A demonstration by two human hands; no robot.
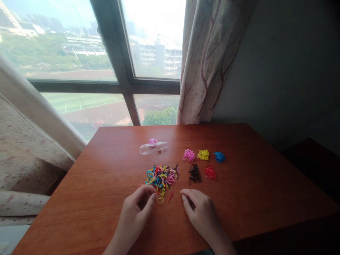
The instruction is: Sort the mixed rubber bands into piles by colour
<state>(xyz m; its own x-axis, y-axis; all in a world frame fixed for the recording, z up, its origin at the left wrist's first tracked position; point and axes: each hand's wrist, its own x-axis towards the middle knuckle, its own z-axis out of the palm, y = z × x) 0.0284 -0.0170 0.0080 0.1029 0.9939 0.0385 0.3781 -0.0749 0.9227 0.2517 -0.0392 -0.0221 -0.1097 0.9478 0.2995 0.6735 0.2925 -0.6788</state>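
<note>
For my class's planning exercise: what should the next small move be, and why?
Probably, the right hand should pick up the narrow red loop: it lies apart from the multicoloured pile of loops, near that hand's fingertips, with an all-red pile beyond.

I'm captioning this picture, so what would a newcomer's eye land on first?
Probably the bright window behind the table, then the mixed-colour heap of small loops just beyond the left hand and right hand. To the heap's right sit a pink pile, yellow pile and blue pile, with a black pile and red pile nearer.
</note>
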